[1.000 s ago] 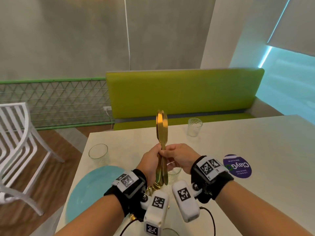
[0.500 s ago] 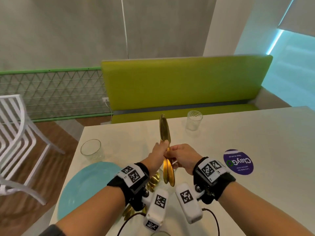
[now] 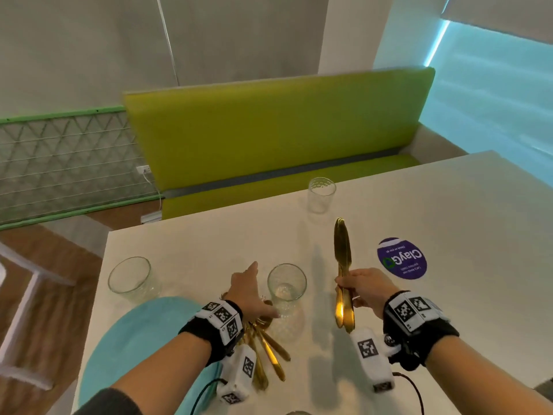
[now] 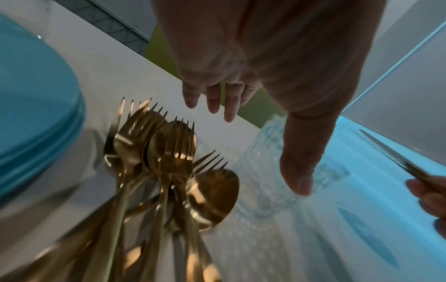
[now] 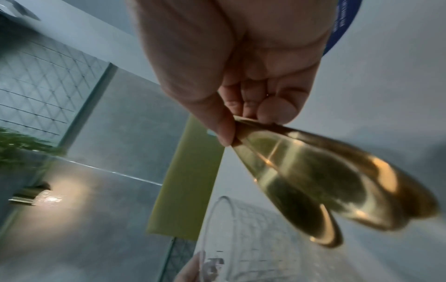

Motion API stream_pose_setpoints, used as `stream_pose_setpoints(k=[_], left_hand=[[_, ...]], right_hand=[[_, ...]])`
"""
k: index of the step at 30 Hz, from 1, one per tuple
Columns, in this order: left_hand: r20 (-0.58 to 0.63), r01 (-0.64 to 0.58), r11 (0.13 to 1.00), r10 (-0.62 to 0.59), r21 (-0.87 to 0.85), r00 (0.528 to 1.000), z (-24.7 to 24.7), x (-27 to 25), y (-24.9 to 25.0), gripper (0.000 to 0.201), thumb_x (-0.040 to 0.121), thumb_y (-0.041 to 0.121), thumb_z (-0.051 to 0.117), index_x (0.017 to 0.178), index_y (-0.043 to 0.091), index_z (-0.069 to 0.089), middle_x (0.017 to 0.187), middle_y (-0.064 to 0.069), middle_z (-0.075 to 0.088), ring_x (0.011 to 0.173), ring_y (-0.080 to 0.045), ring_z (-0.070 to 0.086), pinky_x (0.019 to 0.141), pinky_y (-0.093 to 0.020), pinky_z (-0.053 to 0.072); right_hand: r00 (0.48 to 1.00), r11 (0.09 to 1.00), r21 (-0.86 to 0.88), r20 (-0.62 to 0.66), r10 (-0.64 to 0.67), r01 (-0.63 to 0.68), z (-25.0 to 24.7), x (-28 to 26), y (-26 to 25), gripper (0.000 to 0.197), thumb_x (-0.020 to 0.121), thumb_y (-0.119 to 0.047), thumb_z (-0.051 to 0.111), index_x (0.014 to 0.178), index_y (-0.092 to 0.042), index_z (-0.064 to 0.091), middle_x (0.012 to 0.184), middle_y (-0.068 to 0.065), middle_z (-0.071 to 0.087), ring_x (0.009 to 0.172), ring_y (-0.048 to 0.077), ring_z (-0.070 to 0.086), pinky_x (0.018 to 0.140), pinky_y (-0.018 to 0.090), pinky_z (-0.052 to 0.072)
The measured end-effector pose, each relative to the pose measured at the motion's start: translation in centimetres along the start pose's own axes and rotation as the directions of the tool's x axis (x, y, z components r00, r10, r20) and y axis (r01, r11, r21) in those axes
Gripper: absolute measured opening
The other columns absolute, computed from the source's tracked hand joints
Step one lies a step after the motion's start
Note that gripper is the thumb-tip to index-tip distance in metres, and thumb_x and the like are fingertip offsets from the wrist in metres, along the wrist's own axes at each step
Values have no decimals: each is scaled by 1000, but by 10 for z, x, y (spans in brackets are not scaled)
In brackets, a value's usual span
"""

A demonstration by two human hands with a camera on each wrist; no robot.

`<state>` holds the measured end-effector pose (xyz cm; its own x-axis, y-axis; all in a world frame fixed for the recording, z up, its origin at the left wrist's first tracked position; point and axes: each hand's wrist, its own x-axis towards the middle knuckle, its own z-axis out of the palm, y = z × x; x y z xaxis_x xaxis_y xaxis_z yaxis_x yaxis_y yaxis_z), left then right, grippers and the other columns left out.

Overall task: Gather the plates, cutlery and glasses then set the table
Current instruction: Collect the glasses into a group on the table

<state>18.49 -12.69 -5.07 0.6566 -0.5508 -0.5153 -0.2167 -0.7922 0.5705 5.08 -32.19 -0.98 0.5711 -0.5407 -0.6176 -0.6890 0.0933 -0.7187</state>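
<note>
My right hand (image 3: pixel 348 284) pinches a bundle of gold knives (image 3: pixel 342 247) by the handles, blades pointing up; in the right wrist view the thumb and fingers of that hand (image 5: pixel 241 122) clamp the knives (image 5: pixel 325 181). My left hand (image 3: pixel 254 290) is spread open above a pile of gold forks and spoons (image 3: pixel 269 351), holding nothing. Its thumb (image 4: pixel 299 171) sits against a clear glass (image 3: pixel 286 287); contact is unclear. Stacked teal plates (image 3: pixel 128 348) lie left of the cutlery pile (image 4: pixel 169 162).
A second glass (image 3: pixel 130 278) stands near the table's left edge and a third (image 3: pixel 321 194) near the far edge. A purple round sticker (image 3: pixel 402 258) lies on the white table (image 3: pixel 449 220). A green bench (image 3: pixel 269 130) runs behind the table.
Both hands held the knives together before. The left hand has let go and dropped left over the cutlery pile beside the glass. The right hand has carried the knives to the right.
</note>
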Motion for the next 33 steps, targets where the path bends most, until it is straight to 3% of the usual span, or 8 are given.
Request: stream_pose_setpoints(k=[6,10,13,16,20,24,28,33], left_hand=[[-43,-111,993,112,33,993,21,20,-3,105,55,45,83,143,25,29,139,-7,38,134,-25,24,113,-36,28],[-69,-136,991,137,13,988,27,31,-8,91,53,46,80,133,32,40,132,-3,44,128,-21,27,110,-33,30],[-81,-148,988,145,-31,986,25,32,-9,83,56,37,81,129,29,42,124,-1,40,127,-20,28,109,-32,33],[-99,-152,988,149,-28,984,20,31,-6,77,56,32,79,124,27,43,108,5,29,125,-19,32,107,-33,37],[-93,-139,990,139,0,986,21,32,-4,84,51,35,78,125,25,40,112,2,30,123,-19,32,106,-31,38],[-75,-160,986,157,-40,985,28,31,-2,98,49,34,72,138,26,32,117,-1,38,122,-19,27,106,-28,35],[-59,-181,983,179,-21,982,31,30,2,91,48,41,66,134,29,39,121,6,46,121,-19,27,103,-28,33],[-103,-157,976,143,-152,984,21,27,6,71,54,28,76,117,31,43,112,0,31,119,-18,33,97,-21,35]], right_hand=[[995,987,-129,-20,94,-96,6,5,38,18,88,-14,60,73,-7,65,67,5,61,65,19,57,70,33,52],[992,945,-304,-9,123,-120,17,9,51,17,87,-21,61,82,-7,68,74,6,63,70,20,61,79,35,56],[989,898,-420,-7,146,-135,28,10,52,15,88,-22,58,76,-14,63,74,3,62,65,15,60,67,26,56],[987,863,-485,-4,163,-145,42,11,50,24,88,-21,58,64,-17,56,65,-1,54,56,11,53,51,17,46],[987,838,-531,20,161,-126,61,18,48,21,86,-19,58,66,-12,56,71,3,55,68,17,55,61,21,46],[989,837,-536,28,142,-105,70,24,48,20,82,-17,59,64,-14,52,69,3,52,70,17,53,58,22,44],[989,827,-548,10,151,-121,70,26,50,23,81,-16,60,60,-14,51,62,0,49,67,17,53,53,19,43],[993,784,-615,17,121,-84,66,25,54,30,83,-18,59,55,-15,48,59,-2,47,61,14,51,50,17,41]])
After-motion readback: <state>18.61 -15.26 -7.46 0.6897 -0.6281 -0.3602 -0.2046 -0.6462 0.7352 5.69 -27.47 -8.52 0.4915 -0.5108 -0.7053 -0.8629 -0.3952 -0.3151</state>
